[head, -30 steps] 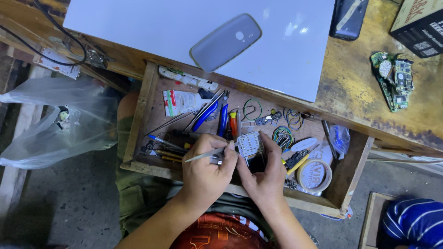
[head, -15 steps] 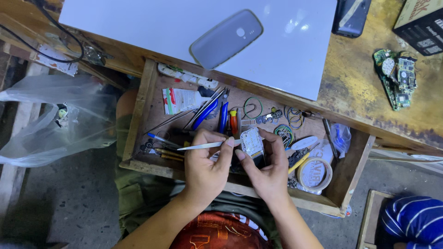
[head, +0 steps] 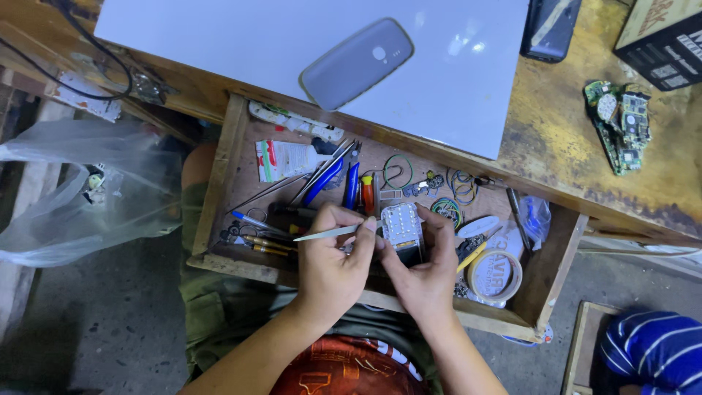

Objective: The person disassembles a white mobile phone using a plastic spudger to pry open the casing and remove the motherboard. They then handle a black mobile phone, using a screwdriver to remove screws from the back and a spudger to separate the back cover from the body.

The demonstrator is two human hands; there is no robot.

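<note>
My left hand (head: 333, 267) pinches a thin white pry tool (head: 325, 233), its tip pointing left and its near end by the phone. My right hand (head: 428, 271) grips a small opened phone body (head: 402, 228) with a white keypad board facing up. Both hands hover over an open wooden drawer (head: 219, 175) full of small tools. A grey phone back cover (head: 357, 63) lies on the white sheet (head: 219, 36) on the desk above the drawer.
The drawer holds blue-handled pliers (head: 325, 181), screwdrivers (head: 263, 243), rubber bands (head: 461, 183) and a roll of tape (head: 495, 276). Circuit boards (head: 618, 124) and a black box (head: 662, 36) sit at the desk's right. A clear plastic bag (head: 80, 190) hangs left. A striped sleeve (head: 654, 351) shows at bottom right.
Both hands have shifted slightly up and right over the drawer. The pry tool has swung from near the phone's edge to lying level, pointing left.
</note>
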